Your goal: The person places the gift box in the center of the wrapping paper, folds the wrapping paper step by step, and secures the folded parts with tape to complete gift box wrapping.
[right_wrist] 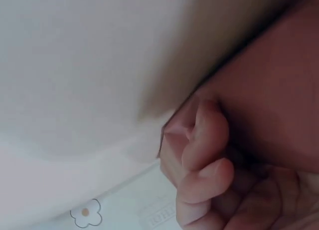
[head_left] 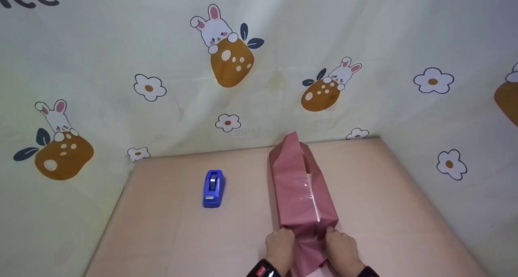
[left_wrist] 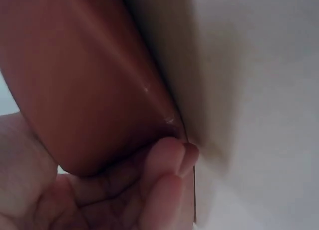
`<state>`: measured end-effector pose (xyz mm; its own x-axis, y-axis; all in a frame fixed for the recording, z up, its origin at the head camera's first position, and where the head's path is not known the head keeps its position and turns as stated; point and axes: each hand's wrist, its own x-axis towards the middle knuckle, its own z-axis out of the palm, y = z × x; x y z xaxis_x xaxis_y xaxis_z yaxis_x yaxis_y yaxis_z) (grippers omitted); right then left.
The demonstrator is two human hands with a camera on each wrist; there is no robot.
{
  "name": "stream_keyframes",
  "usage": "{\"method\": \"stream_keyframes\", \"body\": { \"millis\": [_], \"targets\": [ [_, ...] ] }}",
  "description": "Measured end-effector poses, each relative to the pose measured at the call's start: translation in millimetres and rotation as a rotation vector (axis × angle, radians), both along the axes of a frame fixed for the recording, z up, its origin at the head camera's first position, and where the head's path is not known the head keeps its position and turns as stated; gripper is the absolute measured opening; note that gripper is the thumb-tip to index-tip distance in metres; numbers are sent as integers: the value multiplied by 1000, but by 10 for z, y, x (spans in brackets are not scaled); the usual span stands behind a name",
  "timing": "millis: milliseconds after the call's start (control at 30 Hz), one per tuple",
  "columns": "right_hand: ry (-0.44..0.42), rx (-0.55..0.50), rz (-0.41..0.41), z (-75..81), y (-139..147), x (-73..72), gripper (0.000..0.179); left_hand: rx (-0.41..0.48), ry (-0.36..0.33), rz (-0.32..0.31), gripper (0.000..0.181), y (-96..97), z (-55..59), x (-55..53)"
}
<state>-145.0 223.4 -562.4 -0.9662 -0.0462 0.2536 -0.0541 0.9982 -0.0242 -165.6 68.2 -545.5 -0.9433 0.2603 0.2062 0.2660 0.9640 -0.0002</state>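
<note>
A long box-shaped parcel wrapped in dark red wrapping paper (head_left: 292,198) lies lengthwise on the table, with a strip of clear tape (head_left: 313,198) along its top seam. At the near end, loose paper folds inward. My left hand (head_left: 280,246) grips this paper on the left side, and my right hand (head_left: 343,249) pinches it on the right. Curled fingers (left_wrist: 162,162) sit at the parcel's lower edge in the left wrist view. The right wrist view has bent fingers (right_wrist: 209,135) against a creased paper corner. At the far end the paper stands up open.
A blue tape dispenser (head_left: 213,190) stands on the table, left of the parcel. The table has a light brown covering (head_left: 170,220). Behind it and along both sides hangs a pale cloth (head_left: 283,38) printed with rabbits and flowers.
</note>
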Motion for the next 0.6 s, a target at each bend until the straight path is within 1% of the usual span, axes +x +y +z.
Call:
{"method": "stream_keyframes", "body": {
  "millis": [133,233,300,333,400,433,533,600],
  "targets": [
    [-22,7,16,6,4,6,39,-13,75,5,14,58,-12,58],
    [-9,16,30,5,-6,8,55,-2,109,6,12,95,-39,92],
    [17,46,35,-1,-22,10,52,9,118,10,9,111,-57,106],
    [24,63,32,-4,-27,12,54,12,109,8,7,114,-59,110],
    [32,97,26,-2,-42,14,53,25,86,-3,5,117,-59,117],
    [32,109,22,-2,-45,14,51,29,69,-14,7,116,-54,122],
    [12,94,7,-5,-56,16,45,53,6,-53,23,112,-32,131],
    [1,62,2,-17,-59,22,40,98,-37,-83,35,107,-15,132]
  ]
}}
